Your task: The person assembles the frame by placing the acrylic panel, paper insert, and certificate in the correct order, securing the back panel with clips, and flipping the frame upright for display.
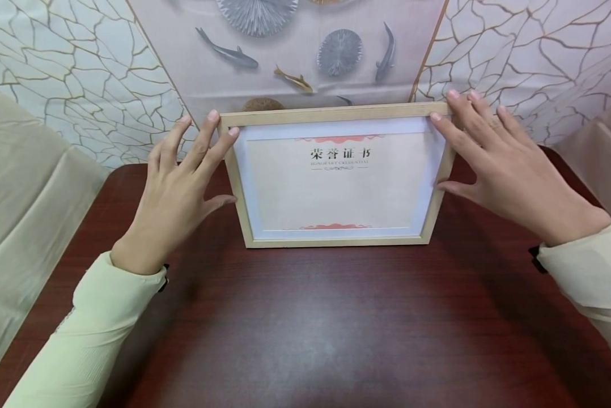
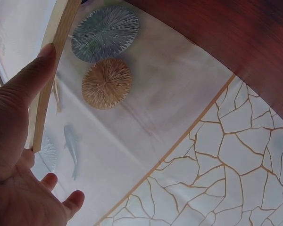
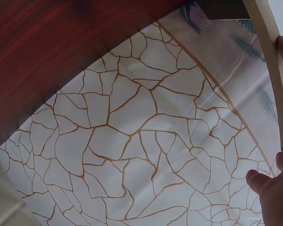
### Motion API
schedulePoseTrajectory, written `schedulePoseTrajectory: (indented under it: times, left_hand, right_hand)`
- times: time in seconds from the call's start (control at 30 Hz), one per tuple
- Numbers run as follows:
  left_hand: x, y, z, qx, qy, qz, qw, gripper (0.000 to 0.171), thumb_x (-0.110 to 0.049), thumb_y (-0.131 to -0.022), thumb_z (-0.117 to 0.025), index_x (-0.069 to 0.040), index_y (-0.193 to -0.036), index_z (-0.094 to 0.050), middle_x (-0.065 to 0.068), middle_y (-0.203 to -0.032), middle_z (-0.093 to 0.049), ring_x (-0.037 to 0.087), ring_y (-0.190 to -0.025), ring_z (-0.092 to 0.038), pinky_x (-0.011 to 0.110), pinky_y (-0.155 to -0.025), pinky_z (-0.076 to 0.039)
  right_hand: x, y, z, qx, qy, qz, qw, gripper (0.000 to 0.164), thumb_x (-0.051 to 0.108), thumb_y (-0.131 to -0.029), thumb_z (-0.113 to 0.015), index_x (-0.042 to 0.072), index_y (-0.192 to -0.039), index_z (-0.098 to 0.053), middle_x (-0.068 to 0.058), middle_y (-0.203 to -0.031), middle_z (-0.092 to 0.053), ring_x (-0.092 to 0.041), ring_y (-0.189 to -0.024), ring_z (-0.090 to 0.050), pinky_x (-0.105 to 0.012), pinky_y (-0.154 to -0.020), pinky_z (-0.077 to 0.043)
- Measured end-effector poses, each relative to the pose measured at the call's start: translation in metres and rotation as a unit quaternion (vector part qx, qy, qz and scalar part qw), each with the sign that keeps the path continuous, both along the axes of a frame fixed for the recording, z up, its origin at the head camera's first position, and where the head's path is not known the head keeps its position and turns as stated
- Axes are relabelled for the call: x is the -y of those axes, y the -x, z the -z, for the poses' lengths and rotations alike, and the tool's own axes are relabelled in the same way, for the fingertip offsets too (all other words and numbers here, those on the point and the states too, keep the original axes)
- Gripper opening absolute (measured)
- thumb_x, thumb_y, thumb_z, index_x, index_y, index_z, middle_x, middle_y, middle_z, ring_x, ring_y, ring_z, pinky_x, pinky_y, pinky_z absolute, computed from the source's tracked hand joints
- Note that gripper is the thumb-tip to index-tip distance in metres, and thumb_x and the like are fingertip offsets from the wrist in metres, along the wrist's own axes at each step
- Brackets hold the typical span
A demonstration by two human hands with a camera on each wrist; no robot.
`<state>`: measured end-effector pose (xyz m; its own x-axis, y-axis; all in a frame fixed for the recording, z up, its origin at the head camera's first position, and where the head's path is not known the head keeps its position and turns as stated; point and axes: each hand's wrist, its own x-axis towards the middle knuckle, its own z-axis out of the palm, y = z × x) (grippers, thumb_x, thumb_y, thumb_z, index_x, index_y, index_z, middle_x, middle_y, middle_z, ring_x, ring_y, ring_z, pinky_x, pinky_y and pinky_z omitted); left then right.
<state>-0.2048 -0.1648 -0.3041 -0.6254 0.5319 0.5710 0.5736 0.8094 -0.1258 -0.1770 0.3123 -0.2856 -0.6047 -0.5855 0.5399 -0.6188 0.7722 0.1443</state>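
A wooden certificate frame (image 1: pixel 338 242) stands on the table, tilted back a little, with a certificate (image 1: pixel 331 192) behind its front. At the upper left corner my left hand (image 1: pixel 170 184) has its fingers spread, fingertips right at the corner and thumb against the side edge. The left wrist view shows that thumb (image 2: pixel 30 77) along the frame's edge (image 2: pixel 52 82). My right hand (image 1: pixel 509 164) touches the upper right corner, one fingertip on the front and the thumb at the side bar. In the right wrist view, fingertips (image 3: pixel 259 181) show beside the frame's edge (image 3: pixel 271 66).
The dark red-brown table (image 1: pixel 305 328) reaches toward me. Behind the frame hangs a cloth panel with fish and round leaf shapes (image 1: pixel 339 52), flanked by white crackle-patterned covering (image 1: pixel 71 68). Beige cloth (image 1: pixel 25 204) drapes at the left side.
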Motion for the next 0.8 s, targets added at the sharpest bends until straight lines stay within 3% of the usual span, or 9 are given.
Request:
schedulePoseTrajectory:
  times: [0.37, 0.57, 0.67, 0.8]
  left_hand:
    - [0.005, -0.005, -0.002, -0.001, 0.011, 0.002, 0.9999, 0.117, -0.031, -0.077, -0.095, -0.027, -0.168, -0.022, 0.001, -0.177, -0.018, 0.041, -0.158, -0.018, 0.066, -0.117, -0.028]
    - [0.007, -0.011, 0.003, -0.017, 0.009, 0.007, 0.9998, 0.110, -0.037, -0.081, -0.091, -0.027, -0.168, -0.025, 0.002, -0.177, -0.019, 0.043, -0.156, -0.022, 0.067, -0.113, -0.031]
    - [0.011, -0.021, 0.009, -0.010, 0.003, 0.005, 0.9999, 0.099, -0.042, -0.087, -0.083, -0.027, -0.167, -0.027, 0.003, -0.176, -0.020, 0.045, -0.154, -0.025, 0.070, -0.110, -0.031]
    - [0.018, -0.043, 0.019, 0.028, -0.024, -0.015, 0.9992, 0.077, -0.062, -0.101, -0.054, -0.028, -0.166, -0.030, 0.003, -0.175, -0.023, 0.046, -0.154, -0.026, 0.075, -0.111, -0.027]
  right_hand:
    - [0.001, 0.003, -0.002, 0.012, -0.001, 0.005, 1.000, 0.090, 0.077, -0.101, -0.022, 0.015, -0.166, -0.031, -0.005, -0.177, -0.016, -0.034, -0.163, -0.017, -0.059, -0.130, -0.013]
    - [-0.002, -0.002, 0.002, 0.019, 0.012, 0.024, 0.999, 0.091, 0.077, -0.101, -0.021, 0.015, -0.166, -0.031, -0.008, -0.176, -0.018, -0.036, -0.162, -0.018, -0.061, -0.129, -0.013]
    - [-0.005, -0.014, 0.008, 0.021, 0.030, 0.048, 0.998, 0.092, 0.078, -0.101, -0.022, 0.013, -0.165, -0.032, -0.012, -0.175, -0.021, -0.038, -0.161, -0.020, -0.063, -0.129, -0.014]
    - [-0.008, -0.036, 0.020, 0.030, 0.062, 0.087, 0.994, 0.093, 0.077, -0.102, -0.024, 0.008, -0.163, -0.036, -0.017, -0.173, -0.025, -0.043, -0.159, -0.025, -0.067, -0.127, -0.015]
